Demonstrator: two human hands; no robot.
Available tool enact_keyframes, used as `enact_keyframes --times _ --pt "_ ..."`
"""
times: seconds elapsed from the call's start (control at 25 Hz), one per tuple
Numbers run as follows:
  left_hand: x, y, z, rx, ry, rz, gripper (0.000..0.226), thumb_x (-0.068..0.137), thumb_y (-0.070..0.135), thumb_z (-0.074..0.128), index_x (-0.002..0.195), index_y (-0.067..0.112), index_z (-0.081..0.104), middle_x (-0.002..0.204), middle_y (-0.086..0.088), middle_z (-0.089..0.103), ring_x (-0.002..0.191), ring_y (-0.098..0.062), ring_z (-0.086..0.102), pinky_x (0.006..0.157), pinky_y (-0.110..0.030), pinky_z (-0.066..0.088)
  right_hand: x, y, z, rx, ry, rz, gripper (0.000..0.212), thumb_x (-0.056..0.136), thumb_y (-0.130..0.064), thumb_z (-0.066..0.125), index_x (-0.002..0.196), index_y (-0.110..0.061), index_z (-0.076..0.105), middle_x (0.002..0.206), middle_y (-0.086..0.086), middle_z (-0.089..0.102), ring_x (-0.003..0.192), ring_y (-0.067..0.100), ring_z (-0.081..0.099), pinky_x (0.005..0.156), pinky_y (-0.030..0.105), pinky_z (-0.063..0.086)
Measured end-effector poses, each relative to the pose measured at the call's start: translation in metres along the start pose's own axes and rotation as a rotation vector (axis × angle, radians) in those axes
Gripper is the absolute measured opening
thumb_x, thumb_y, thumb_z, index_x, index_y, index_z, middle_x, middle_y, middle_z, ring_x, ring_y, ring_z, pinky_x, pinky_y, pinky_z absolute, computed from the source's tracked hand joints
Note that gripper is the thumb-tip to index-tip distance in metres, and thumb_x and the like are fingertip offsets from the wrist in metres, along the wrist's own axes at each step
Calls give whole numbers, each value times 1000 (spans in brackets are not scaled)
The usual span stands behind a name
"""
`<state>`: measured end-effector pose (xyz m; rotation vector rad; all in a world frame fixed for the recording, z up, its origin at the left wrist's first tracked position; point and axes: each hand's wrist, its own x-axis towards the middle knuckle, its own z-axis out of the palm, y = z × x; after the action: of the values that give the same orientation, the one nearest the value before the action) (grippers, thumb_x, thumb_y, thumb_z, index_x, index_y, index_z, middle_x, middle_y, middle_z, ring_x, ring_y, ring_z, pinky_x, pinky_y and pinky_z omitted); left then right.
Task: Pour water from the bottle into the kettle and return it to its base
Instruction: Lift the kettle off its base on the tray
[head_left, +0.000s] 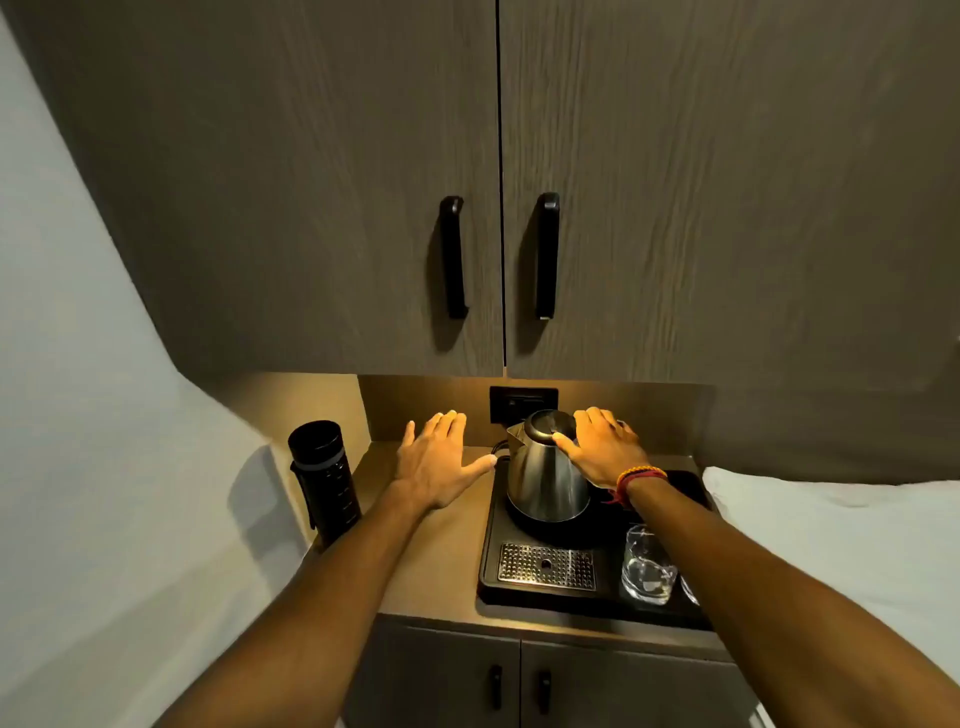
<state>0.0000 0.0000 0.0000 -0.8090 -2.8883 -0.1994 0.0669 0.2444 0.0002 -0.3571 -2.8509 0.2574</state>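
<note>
Steel kettle (545, 467) sits on its base, on the black tray (571, 597) at the counter's (431, 561) right side. Right hand (602, 447) is on its handle side; can't tell if the fingers grip. Left hand (441, 457) hovers, fingers spread wide. Black bottle (324, 480) stands at the counter's left edge.

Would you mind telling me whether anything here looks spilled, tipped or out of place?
Nothing stands out. The kettle sits upright on its base on the tray, the bottle stands upright at the counter's left edge, and the glass is upright. No spill shows.
</note>
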Motion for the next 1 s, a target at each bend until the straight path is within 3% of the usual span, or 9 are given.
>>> enact_keyframes --times 0.16,0.28,0.4,0.52,0.6,0.72,0.8,0.88,1.0 --pt "26 -4 16 10 -68 -40 91 93 75 30 160 16 16 168 -6 18 156 -23 14 123 -54 9 40 -5 19 -17 -103 99 59 93 -55 40 125 -8 56 132 14 58 126 31 51 112 49 35" --pt "44 -6 30 21 -106 -63 92 92 76 29 160 16 16 168 -6 18 156 -23 14 123 -54 7 65 -5 34 -77 -140 128 63 93 -56 40 126 -7 59 132 16 59 126 33 52 112 52 35" --pt "61 -12 40 22 -126 -77 93 90 78 29 160 17 16 168 -6 18 156 -23 15 123 -54 6 83 -3 37 -70 -125 87 46 93 -46 45 109 -9 67 113 15 69 106 33 63 93 42 46" --pt "69 -17 50 4 -129 -82 94 89 79 30 159 17 19 167 -7 22 155 -23 18 123 -54 7 88 -1 42 -81 -116 27 38 94 -37 44 93 -9 70 96 13 72 80 28 63 69 31 43" --pt "71 -21 54 -2 -120 -77 94 89 79 31 158 16 21 166 -8 25 154 -24 21 123 -54 8 89 4 42 29 -91 32 36 94 -34 44 87 -9 69 92 14 72 76 28 60 65 30 43" --pt "70 -27 50 -4 -111 -78 91 90 77 34 158 15 23 164 -9 28 153 -25 24 123 -54 10 91 19 34 322 -155 67 26 94 -32 45 79 -17 61 94 12 70 88 31 63 78 38 52" --pt "71 -31 42 7 -105 -84 89 92 74 35 158 15 23 164 -9 29 153 -25 25 123 -55 11 89 33 29 508 -242 121 22 94 -30 49 81 -16 61 94 9 68 89 29 62 75 34 49" --pt "70 -34 34 24 -96 -78 87 94 71 36 157 13 24 164 -10 29 153 -26 25 123 -55 12 83 44 28 725 -260 244 30 95 -26 48 96 -5 69 105 18 70 102 35 65 83 36 51" --pt "69 -41 24 34 -65 -75 83 95 68 40 155 12 29 161 -10 35 150 -27 31 124 -55 14 70 55 36 754 -256 371 53 101 -39 30 123 -3 62 130 21 61 122 37 56 100 41 41"
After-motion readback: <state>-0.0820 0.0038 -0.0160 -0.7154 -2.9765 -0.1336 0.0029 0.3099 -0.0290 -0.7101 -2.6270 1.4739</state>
